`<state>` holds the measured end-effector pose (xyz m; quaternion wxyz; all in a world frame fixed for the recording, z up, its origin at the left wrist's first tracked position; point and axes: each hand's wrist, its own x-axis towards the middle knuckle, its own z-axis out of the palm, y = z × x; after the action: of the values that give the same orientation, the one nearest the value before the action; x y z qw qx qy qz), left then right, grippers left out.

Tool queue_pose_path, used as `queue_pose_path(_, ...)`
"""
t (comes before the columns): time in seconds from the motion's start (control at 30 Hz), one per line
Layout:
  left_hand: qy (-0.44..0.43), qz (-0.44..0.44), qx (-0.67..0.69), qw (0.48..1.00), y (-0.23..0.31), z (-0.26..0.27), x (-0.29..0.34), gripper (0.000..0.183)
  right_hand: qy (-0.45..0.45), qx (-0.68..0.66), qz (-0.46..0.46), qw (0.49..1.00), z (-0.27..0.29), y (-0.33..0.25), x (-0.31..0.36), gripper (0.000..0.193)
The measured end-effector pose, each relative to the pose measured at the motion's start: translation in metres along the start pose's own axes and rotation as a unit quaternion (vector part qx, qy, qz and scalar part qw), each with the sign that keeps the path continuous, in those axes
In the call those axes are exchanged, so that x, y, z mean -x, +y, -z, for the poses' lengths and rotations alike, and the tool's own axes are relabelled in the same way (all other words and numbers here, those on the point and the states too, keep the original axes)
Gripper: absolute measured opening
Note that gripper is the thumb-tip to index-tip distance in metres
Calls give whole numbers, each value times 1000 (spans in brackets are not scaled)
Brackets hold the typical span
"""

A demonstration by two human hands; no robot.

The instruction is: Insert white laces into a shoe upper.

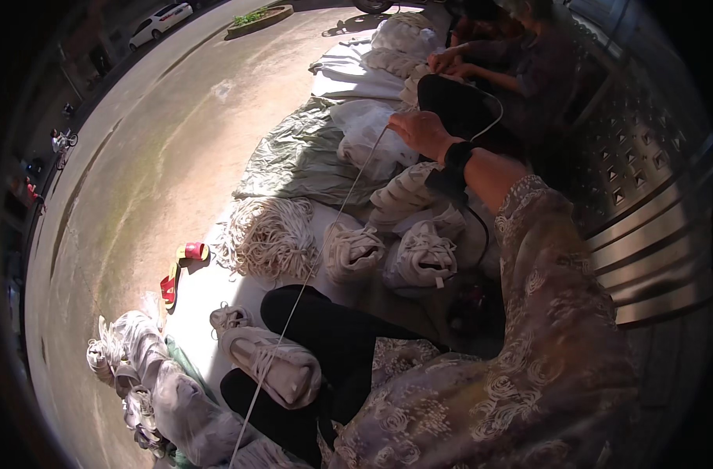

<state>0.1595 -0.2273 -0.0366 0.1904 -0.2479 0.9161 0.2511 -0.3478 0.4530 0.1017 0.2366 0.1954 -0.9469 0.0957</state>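
Note:
My right hand (425, 133), closed in a pinch, is raised at the upper middle and grips a long white shoelace (320, 258). The lace runs taut down to the lower edge, across a pale lace-up shoe (282, 367) lying by my dark-trousered legs; whether it is threaded there I cannot tell. A curved white cord (498, 117) shows behind my hand. My left hand is out of the picture. Below my right forearm stand two pale shoes (353, 252), with more shoes (407, 195) behind them. A heap of loose laces (274, 234) lies left of these.
At lower left are bundled pale shoes (177, 399). Red sandals (171, 285) lie on the ground beside the white sheet. Beyond my hand are a clear plastic bag (376, 137) and a grey-green cloth (294, 156). A co-worker's hands (450, 64) handle pale items at upper right, near a metal bench (646, 258).

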Motion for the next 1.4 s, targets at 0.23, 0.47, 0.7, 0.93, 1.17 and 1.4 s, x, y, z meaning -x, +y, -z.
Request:
queue_pose_path(0.23, -119, 98, 92, 984, 30, 21, 66, 26, -470, -454, -300, 695, -95, -126, 85, 30)
queue_pose_path(0.47, -237, 14, 503, 831, 232, 0, -12, 26, -621, -592, -208, 470, -68, -264, 101, 18)
queue_pose_path(0.7, -113, -12, 547, 830, 248, -25, -55, 22, -504, -639, -170, 555, -92, -336, 84, 14)
queue_pose_path(0.93, 11, -23, 540, 841, 255, -24, -58, 21, -452, -662, -196, 565, -109, -329, 88, 9)
queue_pose_path(1.17, 55, -8, 520, 852, 260, -29, -39, 15, -412, -714, -217, 523, -105, -327, 99, 5)
queue_pose_path(1.4, 2, -8, 655, 755, 258, -38, -31, 14, -379, -731, -185, 537, -111, -337, 98, 6)
